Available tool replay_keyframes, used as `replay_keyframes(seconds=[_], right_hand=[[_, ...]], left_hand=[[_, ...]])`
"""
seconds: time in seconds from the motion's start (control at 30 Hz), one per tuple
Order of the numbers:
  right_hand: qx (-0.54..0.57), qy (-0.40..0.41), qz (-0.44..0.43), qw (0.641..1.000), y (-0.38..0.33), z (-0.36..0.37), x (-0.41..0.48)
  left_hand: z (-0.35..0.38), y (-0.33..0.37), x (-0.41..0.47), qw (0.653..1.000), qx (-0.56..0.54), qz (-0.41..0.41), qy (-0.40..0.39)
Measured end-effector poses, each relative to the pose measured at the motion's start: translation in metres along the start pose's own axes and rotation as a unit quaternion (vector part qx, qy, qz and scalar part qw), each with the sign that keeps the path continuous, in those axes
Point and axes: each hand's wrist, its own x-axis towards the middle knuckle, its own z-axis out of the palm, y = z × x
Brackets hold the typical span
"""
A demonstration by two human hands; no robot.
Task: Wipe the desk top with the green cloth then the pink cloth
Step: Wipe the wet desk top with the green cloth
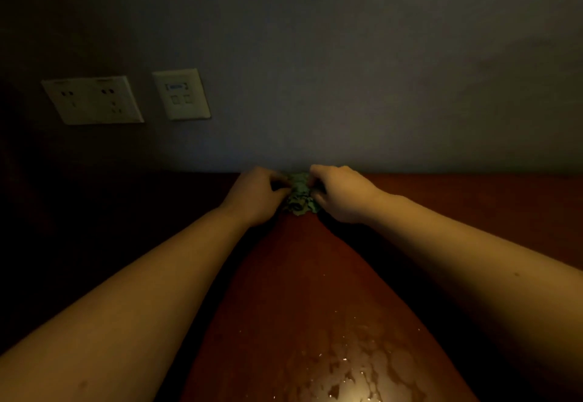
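A crumpled green cloth (299, 195) lies bunched on the reddish-brown desk top (293, 269), close to the wall at the desk's far edge. My left hand (256, 195) grips the cloth's left side with curled fingers. From the other side my right hand (340, 193) grips it the same way. Both forearms reach forward over the desk. Wet streaks and droplets (347, 370) glisten on the desk near me. No pink cloth is in view.
A grey wall (347, 86) rises right behind the desk. On it at the left sit a double power socket plate (93, 99) and a smaller switch plate (181, 94). The desk's left part lies in deep shadow.
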Motion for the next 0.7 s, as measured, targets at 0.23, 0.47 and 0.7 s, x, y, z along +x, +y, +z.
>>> replay_keyframes(seconds=[0.23,0.47,0.7], right_hand=[[0.0,-0.008,-0.052,0.999,0.01,-0.004,-0.004],[-0.023,-0.012,-0.024,0.999,0.028,0.0,0.027],[-0.02,0.007,-0.018,1.0,0.056,-0.013,0.004]], left_hand=[[0.0,-0.009,0.0,1.0,-0.002,0.0,-0.003],[0.01,-0.002,0.036,0.999,-0.009,-0.047,-0.023],[0.029,0.02,0.042,0.999,-0.031,-0.015,-0.027]])
